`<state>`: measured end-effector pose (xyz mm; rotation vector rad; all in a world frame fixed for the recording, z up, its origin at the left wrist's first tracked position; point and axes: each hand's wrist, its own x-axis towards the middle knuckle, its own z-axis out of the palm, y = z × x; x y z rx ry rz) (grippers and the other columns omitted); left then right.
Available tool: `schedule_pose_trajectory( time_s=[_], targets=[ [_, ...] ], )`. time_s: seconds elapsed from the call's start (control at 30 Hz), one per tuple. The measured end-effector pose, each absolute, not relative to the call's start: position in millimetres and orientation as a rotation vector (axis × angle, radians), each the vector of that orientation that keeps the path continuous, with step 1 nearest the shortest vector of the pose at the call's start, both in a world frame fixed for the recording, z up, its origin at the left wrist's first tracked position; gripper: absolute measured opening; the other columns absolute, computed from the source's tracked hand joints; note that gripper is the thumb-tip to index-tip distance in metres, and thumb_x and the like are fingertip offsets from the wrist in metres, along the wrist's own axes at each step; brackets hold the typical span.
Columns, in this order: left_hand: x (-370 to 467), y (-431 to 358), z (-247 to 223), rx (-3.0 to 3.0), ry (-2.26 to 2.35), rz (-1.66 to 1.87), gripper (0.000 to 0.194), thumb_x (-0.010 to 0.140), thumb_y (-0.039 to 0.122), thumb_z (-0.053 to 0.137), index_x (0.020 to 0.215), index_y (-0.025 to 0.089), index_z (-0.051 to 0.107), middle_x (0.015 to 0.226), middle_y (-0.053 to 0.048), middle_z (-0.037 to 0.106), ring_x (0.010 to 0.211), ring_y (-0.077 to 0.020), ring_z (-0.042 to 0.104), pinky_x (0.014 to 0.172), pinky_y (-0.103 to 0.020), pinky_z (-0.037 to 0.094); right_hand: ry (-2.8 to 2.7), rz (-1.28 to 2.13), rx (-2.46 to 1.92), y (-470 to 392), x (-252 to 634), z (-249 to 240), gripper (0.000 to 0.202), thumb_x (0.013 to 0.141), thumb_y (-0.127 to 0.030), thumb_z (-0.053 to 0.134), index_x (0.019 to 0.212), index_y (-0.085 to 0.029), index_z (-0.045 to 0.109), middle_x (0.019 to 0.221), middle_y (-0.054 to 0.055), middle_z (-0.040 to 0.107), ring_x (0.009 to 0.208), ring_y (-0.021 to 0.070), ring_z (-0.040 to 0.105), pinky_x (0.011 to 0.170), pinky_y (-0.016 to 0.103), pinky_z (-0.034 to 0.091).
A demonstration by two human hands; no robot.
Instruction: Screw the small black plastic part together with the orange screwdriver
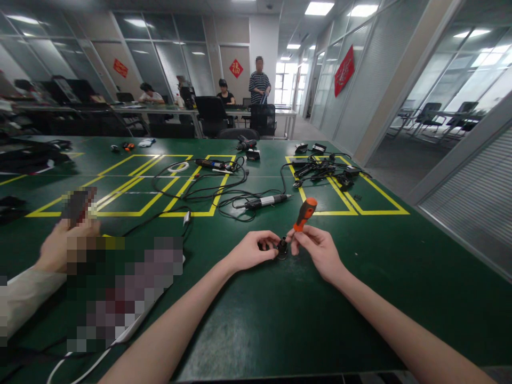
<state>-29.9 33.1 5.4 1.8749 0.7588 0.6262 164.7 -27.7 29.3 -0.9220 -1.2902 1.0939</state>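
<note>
Near the middle of the green table, my left hand (258,248) has its fingers closed round a small black part (282,248), which rests on the tabletop. Its exact kind is too small to make out. My right hand (318,248) pinches a screwdriver (305,214) with an orange and black handle. The handle points up and leans a little to the right. Its shaft is mostly hidden by my fingers, and I cannot tell whether the tip touches the black part. Both hands are close together, on either side of the part.
Ahead on the green table (224,320) lies a grey and black electric screwdriver (267,201) with looped cables. Black cables and adapters (320,169) pile up at the back right. At left, another person's hand (66,242) holds a blurred dark object near a white cord. A cordless drill (245,143) lies farther back.
</note>
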Motion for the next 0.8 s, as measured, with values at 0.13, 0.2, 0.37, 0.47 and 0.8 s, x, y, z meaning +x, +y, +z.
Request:
schedule_pose_trajectory(
  time_s=[0.13,0.2,0.37,0.47,0.8],
  targets=[
    [-29.9,33.7,3.9,1.874,0.761,0.632,0.027,0.078,0.018,0.063,0.103,0.012,0.07,0.077,-0.001,0.068,0.07,-0.0122,0.058,0.067,-0.023,0.044,-1.281,1.097,-0.876,-29.1,163.3,29.2,0.023,0.084,-0.04,0.072,0.093,-0.02,0.066,0.078,0.003,0.072,0.057,0.0136,0.061,0.06,0.03,0.052],
    [-30.0,33.6,3.8,1.875,0.76,0.636,0.027,0.078,0.018,0.063,0.104,0.012,0.07,0.078,-0.001,0.068,0.071,-0.0122,0.059,0.068,-0.023,0.044,-1.289,1.069,-0.892,-29.4,163.2,30.2,0.021,0.084,-0.039,0.074,0.088,-0.02,0.065,0.078,0.003,0.072,0.057,0.013,0.06,0.06,0.029,0.051],
    [-30.2,32.9,5.3,1.868,0.752,0.633,0.025,0.078,0.018,0.064,0.102,0.012,0.07,0.078,-0.001,0.067,0.069,-0.0114,0.057,0.067,-0.022,0.044,-1.299,1.05,-0.942,-27.5,164.8,30.5,0.022,0.085,-0.04,0.072,0.083,-0.019,0.068,0.076,0.002,0.069,0.055,0.012,0.058,0.059,0.029,0.05],
    [-30.1,33.1,5.1,1.867,0.757,0.634,0.026,0.078,0.019,0.064,0.103,0.012,0.07,0.077,-0.001,0.066,0.069,-0.0115,0.057,0.067,-0.022,0.044,-1.275,1.095,-0.897,-27.0,164.4,28.1,0.022,0.088,-0.041,0.069,0.088,-0.019,0.067,0.078,0.002,0.07,0.055,0.0121,0.059,0.06,0.029,0.05],
    [-29.8,32.3,7.2,1.878,0.774,0.637,0.025,0.077,0.019,0.065,0.101,0.012,0.071,0.078,-0.001,0.067,0.07,-0.0119,0.057,0.067,-0.022,0.044,-1.293,1.061,-0.941,-28.1,165.0,31.3,0.021,0.085,-0.039,0.072,0.084,-0.019,0.067,0.077,0.003,0.072,0.057,0.0124,0.059,0.06,0.029,0.051]
  ],
)
